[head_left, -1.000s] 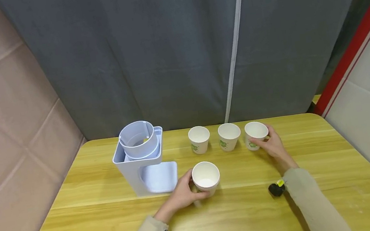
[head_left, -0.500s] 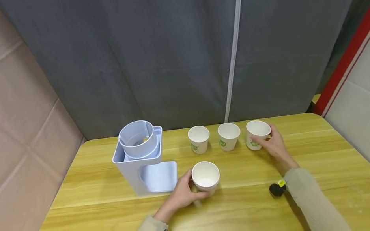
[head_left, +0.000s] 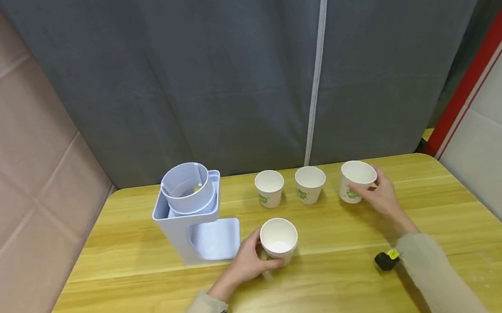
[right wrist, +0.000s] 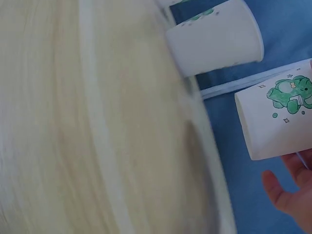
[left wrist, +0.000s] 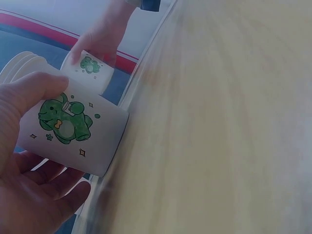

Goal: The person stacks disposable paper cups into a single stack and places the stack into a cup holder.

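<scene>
My left hand (head_left: 250,259) curls round white paper cups (head_left: 279,241) near the middle of the table. Stacked rims show at their top in the left wrist view, and a green cartoon animal marks the outer cup (left wrist: 73,122). At the back right, my right hand (head_left: 384,199) holds another white paper cup (head_left: 355,180) between thumb and fingers. In the right wrist view this cup's base (right wrist: 243,126) is off the tabletop. Two more paper cups stand upright to its left, a middle one (head_left: 311,185) and a left one (head_left: 270,190).
A pale blue plastic stand (head_left: 179,232) with a round open holder (head_left: 189,198) on top and a flat tray (head_left: 224,239) below stands left of the cups. Behind the wooden table (head_left: 339,289) hangs a grey curtain (head_left: 219,74).
My right hand has moved to the right with its paper cup, widening the gap to the middle cup. The left hand and its stacked cups have stayed in place.
</scene>
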Demonstrator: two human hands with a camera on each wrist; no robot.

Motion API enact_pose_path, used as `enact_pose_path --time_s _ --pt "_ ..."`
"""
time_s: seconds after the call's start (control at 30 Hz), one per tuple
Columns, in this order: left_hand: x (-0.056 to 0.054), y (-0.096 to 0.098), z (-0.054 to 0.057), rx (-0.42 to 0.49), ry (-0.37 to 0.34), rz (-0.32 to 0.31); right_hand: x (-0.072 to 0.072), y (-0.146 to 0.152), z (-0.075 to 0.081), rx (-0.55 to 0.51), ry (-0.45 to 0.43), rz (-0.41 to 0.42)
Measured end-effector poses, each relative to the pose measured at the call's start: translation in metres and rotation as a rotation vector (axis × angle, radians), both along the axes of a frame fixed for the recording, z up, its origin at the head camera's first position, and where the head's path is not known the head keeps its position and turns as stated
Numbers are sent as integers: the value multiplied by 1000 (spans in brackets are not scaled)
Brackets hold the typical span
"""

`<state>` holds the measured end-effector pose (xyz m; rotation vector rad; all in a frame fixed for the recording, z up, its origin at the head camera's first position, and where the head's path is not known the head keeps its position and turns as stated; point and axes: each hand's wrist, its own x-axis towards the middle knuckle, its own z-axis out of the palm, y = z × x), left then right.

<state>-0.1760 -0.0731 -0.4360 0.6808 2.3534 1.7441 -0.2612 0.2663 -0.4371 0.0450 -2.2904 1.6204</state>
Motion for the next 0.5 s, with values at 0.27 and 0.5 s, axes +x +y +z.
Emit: enact_pose_path --time_s 0.27,0.5 --pt "-3 0 -6 7 18 5 11 -8 17 22 93 31" --pt "-5 -1 -10 3 18 -1 19 -20 30 73 188 64"
